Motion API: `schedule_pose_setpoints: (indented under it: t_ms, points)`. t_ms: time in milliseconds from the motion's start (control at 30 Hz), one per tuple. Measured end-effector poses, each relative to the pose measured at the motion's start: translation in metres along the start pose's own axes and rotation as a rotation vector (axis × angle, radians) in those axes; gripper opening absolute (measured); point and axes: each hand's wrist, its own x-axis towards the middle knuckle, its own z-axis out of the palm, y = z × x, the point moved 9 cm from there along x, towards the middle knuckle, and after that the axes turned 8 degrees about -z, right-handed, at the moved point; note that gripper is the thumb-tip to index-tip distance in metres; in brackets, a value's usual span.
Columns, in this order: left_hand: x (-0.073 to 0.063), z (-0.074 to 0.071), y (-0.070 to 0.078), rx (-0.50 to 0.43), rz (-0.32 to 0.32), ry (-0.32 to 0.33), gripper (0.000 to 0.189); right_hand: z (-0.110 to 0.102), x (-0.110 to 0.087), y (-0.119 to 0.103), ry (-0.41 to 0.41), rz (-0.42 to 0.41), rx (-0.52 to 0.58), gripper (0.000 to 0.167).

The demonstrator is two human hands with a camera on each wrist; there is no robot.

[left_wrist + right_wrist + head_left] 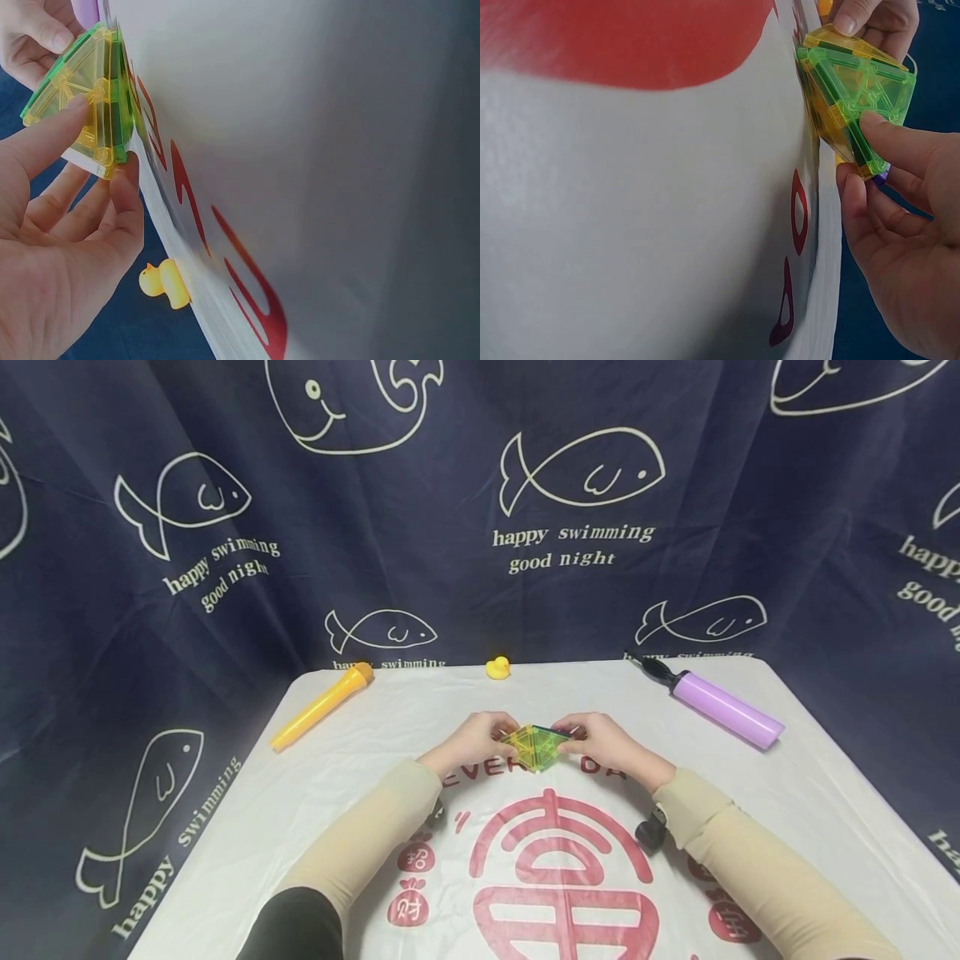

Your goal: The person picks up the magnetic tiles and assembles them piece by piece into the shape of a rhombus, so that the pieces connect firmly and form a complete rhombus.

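Both hands meet over the middle of the table, holding a small solid made of see-through triangular magnetic tiles [536, 747]. Its yellow face [79, 71] is toward the left side, and its green face [874, 84] is toward the right. My left hand [480, 739] pinches the yellow side, thumb on the face and fingers beneath. With its thumb on the green face, my right hand [600, 741] grips the other side. A bit of purple or blue tile [882, 177] shows near the right fingers. The far side of the solid is hidden in the head view.
A yellow toy microphone [322, 707] lies at the table's left. Near the back edge sits a yellow rubber duck [498, 667]. A purple hand pump [727, 710] with a black nozzle lies at the right. Behind the white table [405, 693] hangs a dark blue curtain [465, 577].
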Motion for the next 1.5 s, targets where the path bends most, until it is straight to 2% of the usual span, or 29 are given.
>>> schedule_pose_setpoints:
  t_ms: [567, 833, 1133, 1500]
  points:
    - [0.000, -0.001, 0.005, -0.023, 0.005, 0.014, 0.029, -0.004, 0.002, -0.002, -0.004, -0.040, -0.025, 0.034]
    - [-0.002, -0.002, 0.006, -0.016, 0.025, 0.011, 0.026, -0.006, 0.005, -0.005, -0.015, -0.017, -0.030, 0.035]
    - [0.000, -0.001, 0.004, -0.026, 0.005, 0.004, 0.028, -0.008, 0.006, -0.010, -0.013, -0.025, -0.039, 0.036]
    - [0.002, 0.001, 0.005, 0.002, 0.018, 0.006, 0.030, -0.009, 0.007, -0.011, -0.022, -0.014, -0.049, 0.035]
